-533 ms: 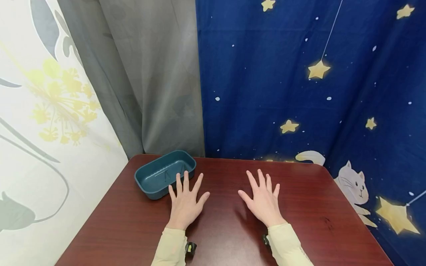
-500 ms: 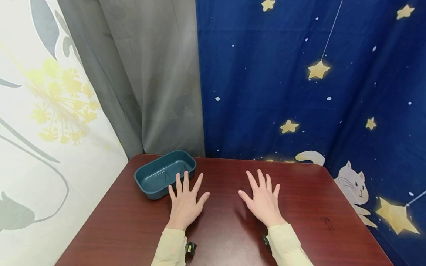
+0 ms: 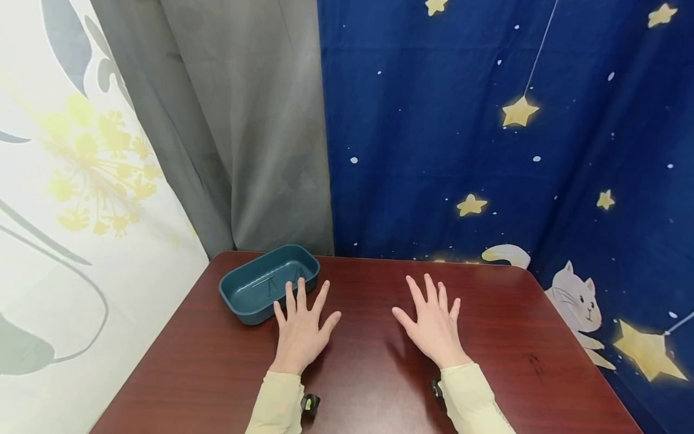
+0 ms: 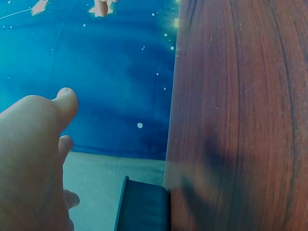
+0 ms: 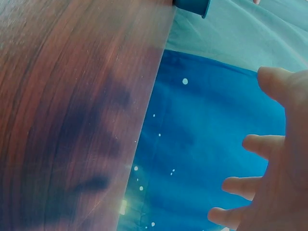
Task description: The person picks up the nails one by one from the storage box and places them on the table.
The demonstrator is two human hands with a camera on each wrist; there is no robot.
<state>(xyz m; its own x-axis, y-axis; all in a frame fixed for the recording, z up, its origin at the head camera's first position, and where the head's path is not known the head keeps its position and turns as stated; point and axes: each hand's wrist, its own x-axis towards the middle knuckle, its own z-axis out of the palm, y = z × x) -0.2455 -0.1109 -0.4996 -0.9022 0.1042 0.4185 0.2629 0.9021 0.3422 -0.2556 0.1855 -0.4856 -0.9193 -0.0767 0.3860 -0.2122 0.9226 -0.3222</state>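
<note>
My left hand hovers above the table with its fingers spread, holding nothing. In the head view its fingertips overlap the near side of a dark teal oblong basin, which has thin dark lines inside. The left wrist view shows the thumb apart from the basin's end. To the right, my right hand is likewise spread over the table, holding nothing. Its shadow falls on the wood in the right wrist view, where the fingers stand apart.
The dark red wooden table has rounded far corners and a small dark mark at the right. Behind it hang a grey curtain and a blue starry curtain. A white patterned cloth hangs at the left.
In the head view my right hand has shifted slightly right and upward. The left hand has barely moved; the basin stays in place.
</note>
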